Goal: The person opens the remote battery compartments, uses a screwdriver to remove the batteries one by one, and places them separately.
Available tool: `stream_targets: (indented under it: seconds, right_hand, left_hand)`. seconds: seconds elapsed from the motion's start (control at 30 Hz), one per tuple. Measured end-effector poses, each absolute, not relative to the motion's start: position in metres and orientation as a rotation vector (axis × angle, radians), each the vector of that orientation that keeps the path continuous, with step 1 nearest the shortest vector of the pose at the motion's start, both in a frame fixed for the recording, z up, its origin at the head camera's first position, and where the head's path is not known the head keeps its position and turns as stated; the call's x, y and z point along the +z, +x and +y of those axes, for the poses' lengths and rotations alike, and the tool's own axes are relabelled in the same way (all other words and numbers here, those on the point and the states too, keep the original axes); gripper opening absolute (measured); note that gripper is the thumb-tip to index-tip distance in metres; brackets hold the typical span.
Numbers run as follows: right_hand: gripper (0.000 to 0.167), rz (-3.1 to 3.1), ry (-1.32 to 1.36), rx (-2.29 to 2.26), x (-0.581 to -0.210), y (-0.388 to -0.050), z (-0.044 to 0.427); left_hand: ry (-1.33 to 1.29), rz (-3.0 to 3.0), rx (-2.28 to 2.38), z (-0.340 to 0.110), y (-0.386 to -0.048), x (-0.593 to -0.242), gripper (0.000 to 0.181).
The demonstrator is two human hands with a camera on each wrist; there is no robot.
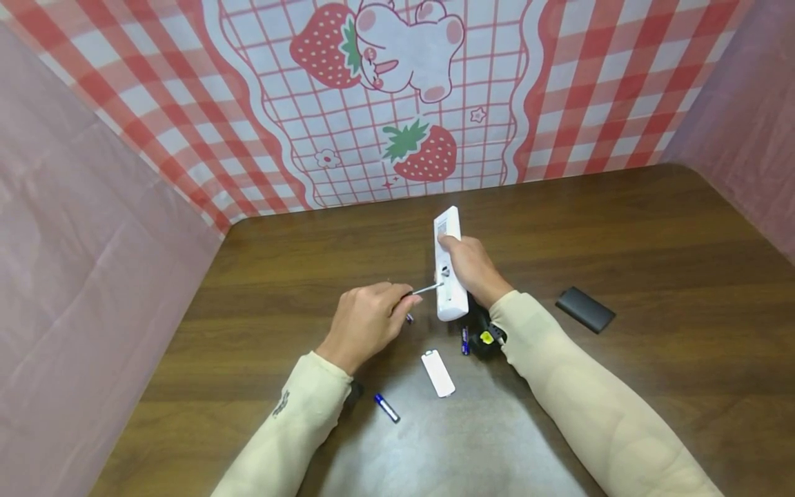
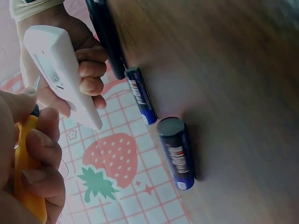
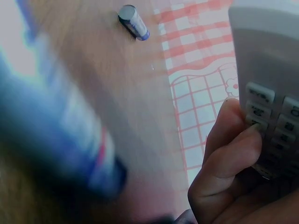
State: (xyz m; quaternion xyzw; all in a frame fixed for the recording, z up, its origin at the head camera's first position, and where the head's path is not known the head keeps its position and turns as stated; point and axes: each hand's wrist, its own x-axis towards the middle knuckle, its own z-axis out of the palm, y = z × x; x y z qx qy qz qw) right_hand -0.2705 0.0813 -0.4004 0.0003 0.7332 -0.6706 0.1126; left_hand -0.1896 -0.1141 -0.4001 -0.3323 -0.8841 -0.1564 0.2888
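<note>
My right hand [image 1: 477,268] grips a white remote control [image 1: 452,298] above the table, thumb on its back and fingers curled round the buttoned front [image 3: 268,51]. An open battery compartment [image 2: 49,67] shows in the back. My left hand [image 1: 369,321] holds a screwdriver with a yellow handle [image 2: 29,170]. Its thin metal shaft [image 1: 427,288] reaches the remote's back near the compartment; contact cannot be told. Below the hands lie a white battery cover [image 1: 438,373] and blue batteries, one [image 1: 387,408] near the left forearm, one [image 1: 465,341] under the remote, another [image 1: 408,318] partly hidden by the left hand.
A flat black rectangular object [image 1: 586,309] lies on the wooden table [image 1: 652,241] to the right. Beneath the right wrist is a black item with a yellow patch [image 1: 486,337]. A strawberry-patterned cloth [image 1: 484,145] hangs behind the table, with pink cloth at both sides.
</note>
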Motion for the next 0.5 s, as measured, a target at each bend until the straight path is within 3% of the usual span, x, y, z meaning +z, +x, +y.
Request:
stream_targets:
  seconds: [0.5]
  right_hand:
    - [0.042,2.194,-0.015,-1.951,-0.4,-0.27,0.08]
  left_hand:
    - [-0.797,-2.383,-0.492,-0.127,-0.192,-0.398,0.02]
